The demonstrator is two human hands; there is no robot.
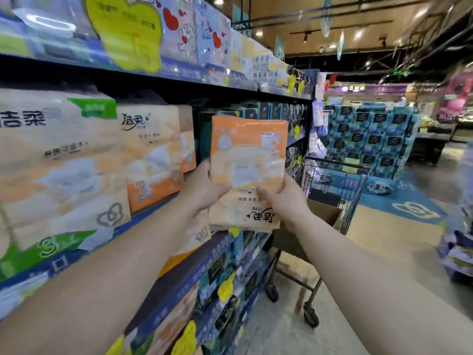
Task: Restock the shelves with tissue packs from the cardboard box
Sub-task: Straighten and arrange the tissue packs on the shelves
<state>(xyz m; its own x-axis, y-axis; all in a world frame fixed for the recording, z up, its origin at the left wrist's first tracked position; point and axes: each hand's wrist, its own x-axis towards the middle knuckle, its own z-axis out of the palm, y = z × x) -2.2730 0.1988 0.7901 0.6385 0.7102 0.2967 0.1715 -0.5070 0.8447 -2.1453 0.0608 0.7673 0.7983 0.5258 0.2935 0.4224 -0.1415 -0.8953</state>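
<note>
The orange tissue pack [247, 170], printed upside down, is gripped between your left hand [204, 187] and right hand [284, 201].

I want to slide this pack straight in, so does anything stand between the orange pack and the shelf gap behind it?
Nothing visible does. Left hand and right hand hold the orange tissue pack before the dark gap, right of the stocked packs.
</note>
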